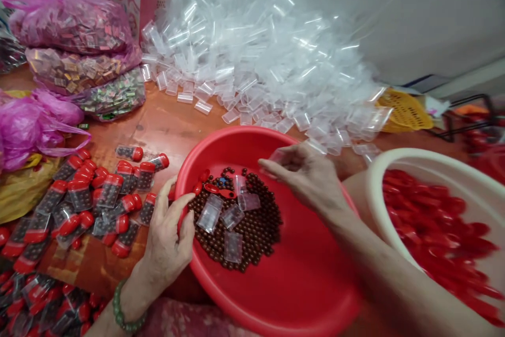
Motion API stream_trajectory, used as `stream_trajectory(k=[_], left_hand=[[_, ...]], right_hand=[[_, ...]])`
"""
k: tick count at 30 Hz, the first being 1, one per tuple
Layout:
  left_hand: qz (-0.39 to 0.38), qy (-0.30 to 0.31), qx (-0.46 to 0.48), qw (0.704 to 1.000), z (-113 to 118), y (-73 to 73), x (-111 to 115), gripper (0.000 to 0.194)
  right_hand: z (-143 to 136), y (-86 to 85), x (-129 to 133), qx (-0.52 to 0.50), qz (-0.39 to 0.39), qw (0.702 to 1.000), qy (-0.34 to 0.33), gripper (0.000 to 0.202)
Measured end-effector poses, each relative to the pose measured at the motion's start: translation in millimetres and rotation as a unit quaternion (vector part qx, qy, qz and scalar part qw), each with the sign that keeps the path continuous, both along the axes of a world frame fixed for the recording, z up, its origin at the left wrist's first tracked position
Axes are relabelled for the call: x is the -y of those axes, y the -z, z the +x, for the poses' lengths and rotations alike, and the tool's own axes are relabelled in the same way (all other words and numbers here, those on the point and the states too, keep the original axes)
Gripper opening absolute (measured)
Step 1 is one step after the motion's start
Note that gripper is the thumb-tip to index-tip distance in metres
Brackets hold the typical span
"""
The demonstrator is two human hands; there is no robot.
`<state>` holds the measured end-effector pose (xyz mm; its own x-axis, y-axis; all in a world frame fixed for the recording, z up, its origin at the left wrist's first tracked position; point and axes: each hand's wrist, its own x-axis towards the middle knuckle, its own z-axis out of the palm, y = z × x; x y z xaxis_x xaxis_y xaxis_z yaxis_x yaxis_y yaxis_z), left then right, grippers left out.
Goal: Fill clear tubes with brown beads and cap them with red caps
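Note:
A red basin (311, 274) holds a heap of dark brown beads (256, 232), with several clear plastic sleeves (210, 213) and a few red caps (212, 188) lying on them. My left hand (171, 226) rests at the basin's left rim, fingers spread, nothing seen in it. Over the basin's back right side is my right hand (302, 174), its thumb and fingers pinched near a faint clear piece, blurred and hard to make out. Behind it spreads a big pile of clear sleeves (252, 53).
Filled, red-capped containers (112, 190) lie at the left. A cream tub (374, 184) of red caps (437, 226) stands at the right. Bags of small packets (74, 32) are stacked back left. A yellow basket (404, 111) sits back right.

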<state>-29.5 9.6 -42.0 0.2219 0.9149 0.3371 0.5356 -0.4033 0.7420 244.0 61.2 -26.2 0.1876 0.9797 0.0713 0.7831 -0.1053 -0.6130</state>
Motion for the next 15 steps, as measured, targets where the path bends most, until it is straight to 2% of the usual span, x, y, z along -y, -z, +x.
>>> stream_trajectory(k=[2, 6, 10, 15], left_hand=[[-0.001, -0.001, 0.006, 1.0, 0.3, 0.2, -0.6, 0.031], [0.001, 0.0, 0.021, 1.0, 0.7, 2.0, -1.3, 0.029], [-0.013, 0.005, 0.039, 0.999, 0.6, -0.9, -0.8, 0.029], [-0.059, 0.013, 0.054, 0.997, 1.2, -5.6, -0.2, 0.028]], right_hand=[[5.9, 12.1, -0.6, 0.113, -0.026, 0.993, -0.026, 0.031], [2.5, 29.7, -10.8, 0.191, -0.051, 0.978, -0.06, 0.02], [-5.9, 32.2, -18.1, 0.237, -0.086, 0.963, -0.091, 0.018], [4.6, 29.2, -3.8, 0.255, -0.135, 0.952, -0.106, 0.026]])
